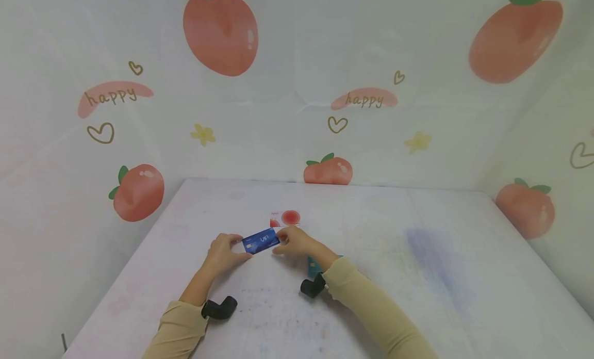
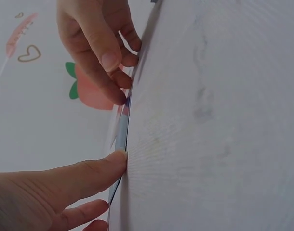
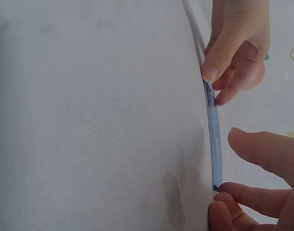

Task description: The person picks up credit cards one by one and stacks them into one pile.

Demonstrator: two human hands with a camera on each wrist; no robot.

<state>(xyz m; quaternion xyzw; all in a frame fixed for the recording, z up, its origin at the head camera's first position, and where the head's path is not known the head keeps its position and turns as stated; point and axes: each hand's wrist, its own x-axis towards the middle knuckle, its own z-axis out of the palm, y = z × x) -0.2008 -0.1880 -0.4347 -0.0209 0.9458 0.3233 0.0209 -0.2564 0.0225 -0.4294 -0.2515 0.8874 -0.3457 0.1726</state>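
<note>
A blue card marked VIP point(image 1: 261, 241) lies slightly askew near the middle of the table, between the two hands. My left hand point(image 1: 220, 255) holds its left end, thumb on the near edge and a finger on the far edge. At the other end, a fingertip of my right hand point(image 1: 297, 241) touches the card's upper right corner. The right thumb stands apart from the card in the right wrist view, where the blue card point(image 3: 214, 139) shows edge-on, close to the tabletop. Whether it lies fully flat is hard to tell.
Just beyond the hands lies a white card with a red circle point(image 1: 290, 217). A teal card point(image 1: 313, 266) is partly hidden under the right forearm. The white table point(image 1: 380, 214) meets a fruit-printed backdrop point(image 1: 278, 111) at its far edge.
</note>
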